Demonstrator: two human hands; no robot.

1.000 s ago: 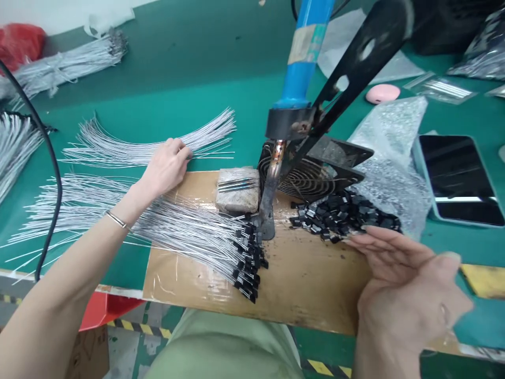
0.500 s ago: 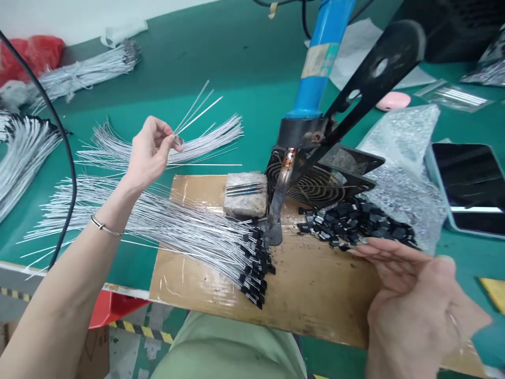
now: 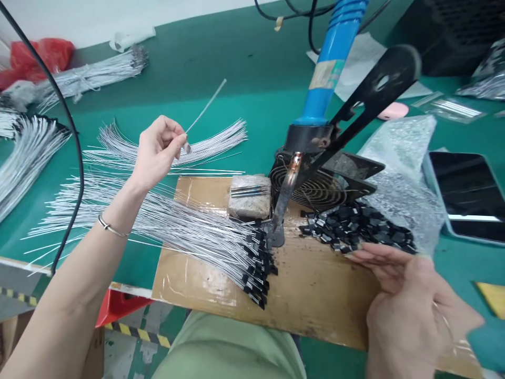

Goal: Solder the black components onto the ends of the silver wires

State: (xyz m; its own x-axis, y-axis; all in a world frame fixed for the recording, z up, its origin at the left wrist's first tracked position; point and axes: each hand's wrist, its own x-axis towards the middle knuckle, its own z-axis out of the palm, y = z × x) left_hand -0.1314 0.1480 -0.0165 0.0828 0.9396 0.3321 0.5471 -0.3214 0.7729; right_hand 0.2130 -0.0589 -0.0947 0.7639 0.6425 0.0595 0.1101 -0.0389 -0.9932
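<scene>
My left hand is closed in a pinch on a thin white wire, which points up and to the right. Under that hand lies a loose bundle of white wires. My right hand is at the near edge of a pile of small black connectors, fingertips together; whether a piece is between them is hidden. Between the hands, a bundle of wires with black connector ends rests on a brown board. A blue-handled soldering iron stands tip down in a black metal holder.
A small block with thin metal rods sits beside the iron's tip, with a round fan grille behind. At right are a bubble-wrap bag and a phone-like device. A black cable crosses the left side.
Several wires fanned out from my left hand before; now a single one shows, and another loose wire lies just below the hand. My right hand has barely moved.
</scene>
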